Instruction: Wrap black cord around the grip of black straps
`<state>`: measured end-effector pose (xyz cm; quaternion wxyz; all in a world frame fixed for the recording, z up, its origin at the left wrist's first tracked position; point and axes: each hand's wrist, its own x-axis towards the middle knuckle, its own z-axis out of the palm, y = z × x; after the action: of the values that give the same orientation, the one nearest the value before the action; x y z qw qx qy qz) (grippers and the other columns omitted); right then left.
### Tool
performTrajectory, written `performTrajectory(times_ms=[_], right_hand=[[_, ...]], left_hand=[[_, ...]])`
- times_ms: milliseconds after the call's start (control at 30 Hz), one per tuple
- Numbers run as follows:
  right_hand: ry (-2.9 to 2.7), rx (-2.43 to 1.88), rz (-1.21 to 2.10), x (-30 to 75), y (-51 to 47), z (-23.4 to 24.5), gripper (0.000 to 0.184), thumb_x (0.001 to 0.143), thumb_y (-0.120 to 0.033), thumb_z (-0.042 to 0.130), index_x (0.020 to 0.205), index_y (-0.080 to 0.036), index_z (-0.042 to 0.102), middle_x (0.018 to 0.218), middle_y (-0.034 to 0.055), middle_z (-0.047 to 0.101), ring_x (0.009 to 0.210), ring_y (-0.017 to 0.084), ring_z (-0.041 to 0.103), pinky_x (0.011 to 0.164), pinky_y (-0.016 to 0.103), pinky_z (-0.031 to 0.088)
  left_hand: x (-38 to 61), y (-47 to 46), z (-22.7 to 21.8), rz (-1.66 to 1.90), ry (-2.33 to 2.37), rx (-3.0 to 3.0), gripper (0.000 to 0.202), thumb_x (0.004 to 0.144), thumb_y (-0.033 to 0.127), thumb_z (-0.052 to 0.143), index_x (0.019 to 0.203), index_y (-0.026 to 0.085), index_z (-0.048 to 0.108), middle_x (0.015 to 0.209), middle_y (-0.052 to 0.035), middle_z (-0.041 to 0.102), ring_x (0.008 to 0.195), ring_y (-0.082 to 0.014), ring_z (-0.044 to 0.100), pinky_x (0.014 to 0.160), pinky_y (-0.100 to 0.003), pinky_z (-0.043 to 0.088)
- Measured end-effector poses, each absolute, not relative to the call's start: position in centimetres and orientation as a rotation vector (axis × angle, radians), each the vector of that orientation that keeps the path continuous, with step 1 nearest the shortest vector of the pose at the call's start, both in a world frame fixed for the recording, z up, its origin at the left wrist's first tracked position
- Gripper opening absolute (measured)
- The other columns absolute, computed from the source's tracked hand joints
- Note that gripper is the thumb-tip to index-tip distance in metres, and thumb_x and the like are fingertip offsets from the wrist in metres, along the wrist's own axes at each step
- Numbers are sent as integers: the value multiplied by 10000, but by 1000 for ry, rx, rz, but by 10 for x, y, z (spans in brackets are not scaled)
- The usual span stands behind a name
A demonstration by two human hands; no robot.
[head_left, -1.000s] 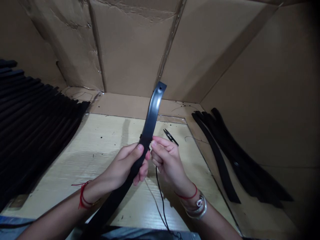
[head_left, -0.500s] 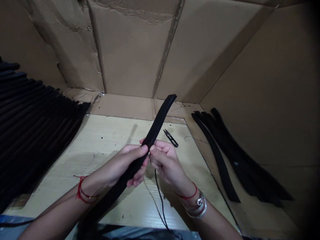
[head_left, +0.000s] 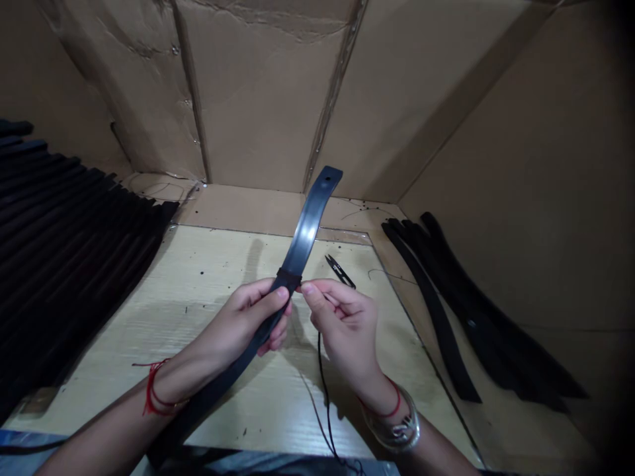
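A long, curved black strap with a hole near its far end rises from the middle of the view. My left hand is wrapped around it at mid-length, just below a band of dark thread wound round it. My right hand sits right beside that band, thumb and fingers pinched on a thin black thread that hangs down to the near edge. Small black thread snips lie on the table just beyond my right hand.
A pale wooden board serves as the table top, walled by brown cardboard. Several black straps lie stacked on the left. A smaller pile of black straps rests on the right.
The strap has turned in my left hand: edge-on half a second ago, its glossy face with the hole shows again. My right hand stayed at the wound band, shifting slightly right.
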<state>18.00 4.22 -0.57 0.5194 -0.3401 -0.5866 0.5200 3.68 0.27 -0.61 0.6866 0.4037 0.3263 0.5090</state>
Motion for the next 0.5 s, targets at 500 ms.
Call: performTrajectory(times_ms=[500], right_hand=[[-1201,-677,1792,182,51,-10,280,789,-360,743,896,-101,725,446,-98,333,391,18,154,364,177,101]], left_hand=[[34,-3,-2,1129,1153,1272,393,906,527,523,1095,189,457,681,17,575,535,-109,550,473,-185,428]])
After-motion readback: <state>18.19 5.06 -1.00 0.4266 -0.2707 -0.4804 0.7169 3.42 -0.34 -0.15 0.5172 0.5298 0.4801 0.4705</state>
